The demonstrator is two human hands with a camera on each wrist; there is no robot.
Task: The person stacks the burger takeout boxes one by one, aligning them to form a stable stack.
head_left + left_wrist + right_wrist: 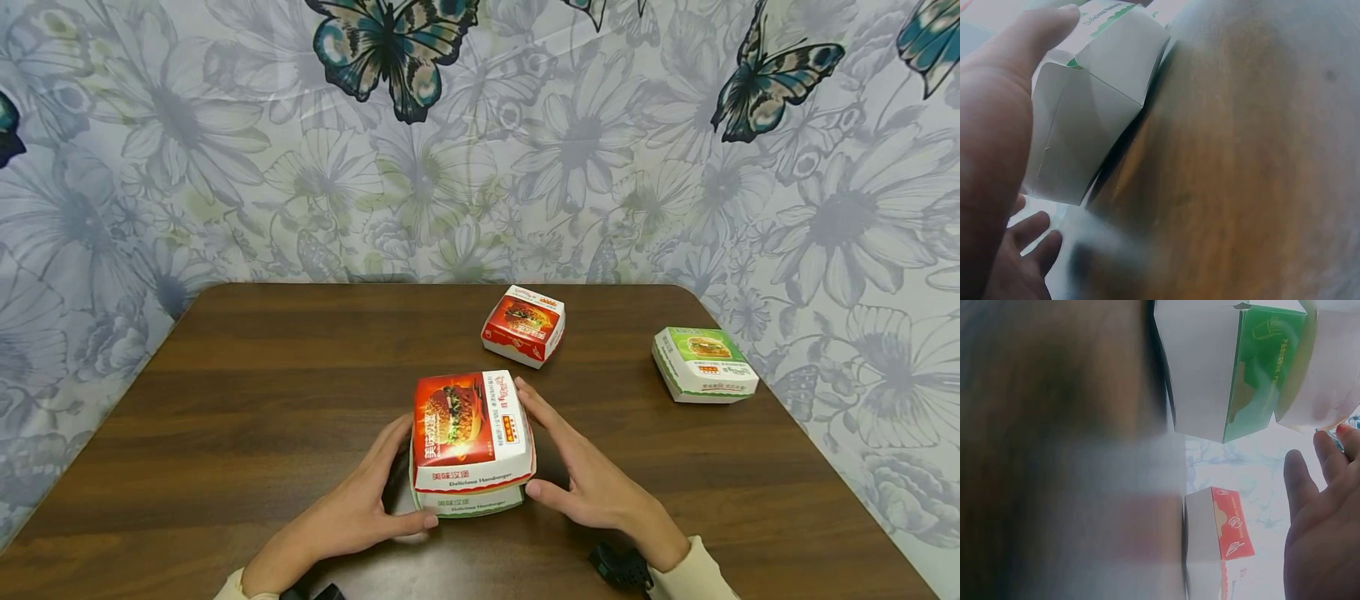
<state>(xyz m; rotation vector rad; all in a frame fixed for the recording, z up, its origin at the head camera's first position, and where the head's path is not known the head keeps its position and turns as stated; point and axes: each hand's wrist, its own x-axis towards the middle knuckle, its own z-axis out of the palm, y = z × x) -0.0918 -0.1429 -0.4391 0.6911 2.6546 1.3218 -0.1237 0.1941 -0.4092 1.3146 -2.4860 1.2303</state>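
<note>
In the head view, a red-topped hamburger box point(453, 417) sits on a green-trimmed white hamburger box point(472, 502), slightly askew. My left hand point(360, 504) is at the stack's left side, its thumb at the lower box's front corner. My right hand point(585, 467) flanks the right side, its extended fingers by the upper box's back corner and its thumb at the front corner. The left wrist view shows the lower box's white side point(1079, 131) beside the thumb, with the other fingers loosely spread. On the right wrist view, straight fingers lie close to the upper box point(1332, 369).
Another red hamburger box point(525, 325) stands behind the stack on the brown wooden table point(262, 375). A green-topped hamburger box point(705, 362) is near the table's right edge. Wall covering with flowers and butterflies point(390, 58) rises behind the table.
</note>
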